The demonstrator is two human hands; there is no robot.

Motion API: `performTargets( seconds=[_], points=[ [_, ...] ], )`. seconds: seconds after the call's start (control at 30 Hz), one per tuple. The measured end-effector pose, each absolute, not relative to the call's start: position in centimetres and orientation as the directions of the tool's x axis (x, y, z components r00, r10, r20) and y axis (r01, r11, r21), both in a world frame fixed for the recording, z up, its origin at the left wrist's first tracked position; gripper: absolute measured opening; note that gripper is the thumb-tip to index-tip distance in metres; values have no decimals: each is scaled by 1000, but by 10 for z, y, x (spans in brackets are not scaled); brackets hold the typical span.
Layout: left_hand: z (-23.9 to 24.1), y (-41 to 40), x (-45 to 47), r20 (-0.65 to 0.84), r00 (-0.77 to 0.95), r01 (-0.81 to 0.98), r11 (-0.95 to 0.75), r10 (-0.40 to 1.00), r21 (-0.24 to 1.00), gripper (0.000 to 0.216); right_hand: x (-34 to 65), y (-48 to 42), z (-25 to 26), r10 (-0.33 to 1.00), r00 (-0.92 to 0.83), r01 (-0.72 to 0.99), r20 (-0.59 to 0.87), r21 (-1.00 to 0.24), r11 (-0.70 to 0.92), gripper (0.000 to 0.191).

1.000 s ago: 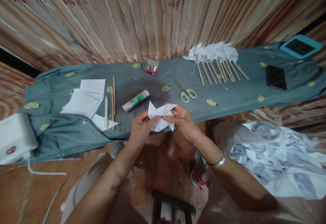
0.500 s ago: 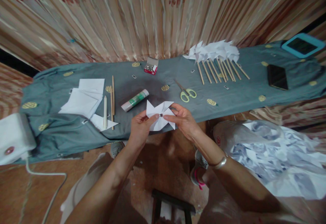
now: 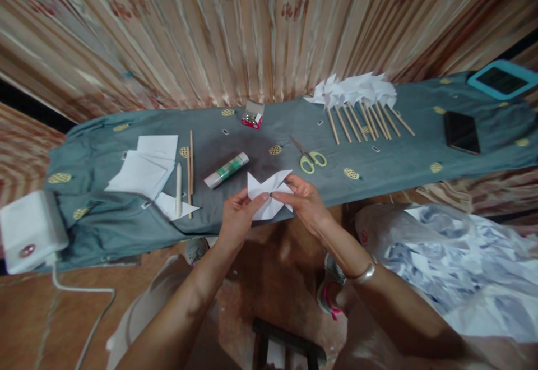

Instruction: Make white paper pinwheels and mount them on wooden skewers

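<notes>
A white paper pinwheel [image 3: 269, 208] is held between both hands at the table's near edge. My left hand [image 3: 240, 213] grips its left side, the thumb close to the centre. My right hand [image 3: 306, 200] pinches the right side, its thumb also at the middle, where a small dark pin shows between the thumb tips. Just beyond lies a glue stick [image 3: 227, 170] with a green label. Green-handled scissors [image 3: 310, 158] rest to the right of it. Farther back stands an open red box [image 3: 253, 118] of small metal pins.
Finished pinwheels on sticks [image 3: 357, 92] lie in a row at the back right. A black phone [image 3: 461, 132] and a blue-framed tablet [image 3: 502, 79] are farther right. Paper squares [image 3: 140, 171], a white pen-like stick [image 3: 179, 190] and wooden sticks [image 3: 191, 162] lie left. A bag of folded paper [image 3: 454, 258] stands right.
Both thumbs have closed in over the pinwheel's centre, covering more of the pin. The whole view has shifted slightly, with the table appearing a little lower and farther right.
</notes>
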State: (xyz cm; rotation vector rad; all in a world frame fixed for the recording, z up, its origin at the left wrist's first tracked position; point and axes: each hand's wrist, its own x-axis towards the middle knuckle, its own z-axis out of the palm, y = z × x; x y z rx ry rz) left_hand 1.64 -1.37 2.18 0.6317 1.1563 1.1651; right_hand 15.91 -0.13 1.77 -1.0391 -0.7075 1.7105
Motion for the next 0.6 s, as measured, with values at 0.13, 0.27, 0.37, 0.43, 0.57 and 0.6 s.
performTargets(
  seconds=[0.13, 0.27, 0.37, 0.43, 0.57, 0.6],
  points=[
    [21, -11, 12, -317, -46, -370, 278, 947, 886, 45, 162, 0, 17, 934, -143, -426, -327, -832, -356, 50],
    [25, -1, -3, -233, -138, -321, 179, 963, 930, 51, 164, 1, 19, 934, -97, -429, -343, -833, -350, 47],
    [28, 15, -26, -108, -269, -133, 74, 957, 988, 41, 165, 1, 21, 933, -91, -430, -347, -832, -351, 46],
    [28, 28, -47, 23, -345, 91, 9, 938, 996, 31, 167, 2, 22, 935, -88, -427, -344, -835, -348, 46],
    [23, 53, -90, 261, -394, 605, 35, 881, 795, 27, 170, 5, 24, 936, -88, -441, -341, -829, -344, 47],
    [21, 57, -98, 298, -369, 709, 59, 880, 703, 28, 171, 5, 25, 936, -87, -449, -342, -825, -343, 47]
  ],
)
